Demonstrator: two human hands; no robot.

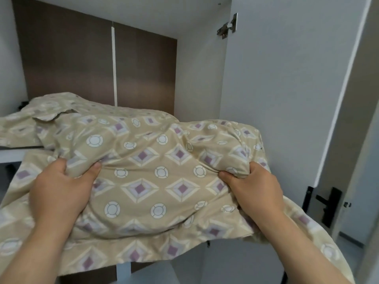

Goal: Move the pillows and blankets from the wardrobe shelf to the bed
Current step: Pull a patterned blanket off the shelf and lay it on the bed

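Left hand (pixel 59 187), right hand (pixel 252 187) — both clutching patterned pillow (pixel 160 181)

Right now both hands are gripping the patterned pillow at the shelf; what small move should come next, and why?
Probably pull the pillow straight back, clear of the shelf. The left hand and right hand each pinch a fold of it firmly, and most of it already overhangs the edge. More matching bedding lies behind, so a slow pull should avoid dragging that along.

- Beige diamond-patterned pillow (pixel 155 181): left and bottom-right edges cut by frame.
- White wardrobe shelf (pixel 12 153): mostly covered by bedding.
- Small dark object (pixel 24 104) at shelf's back left: unidentifiable.
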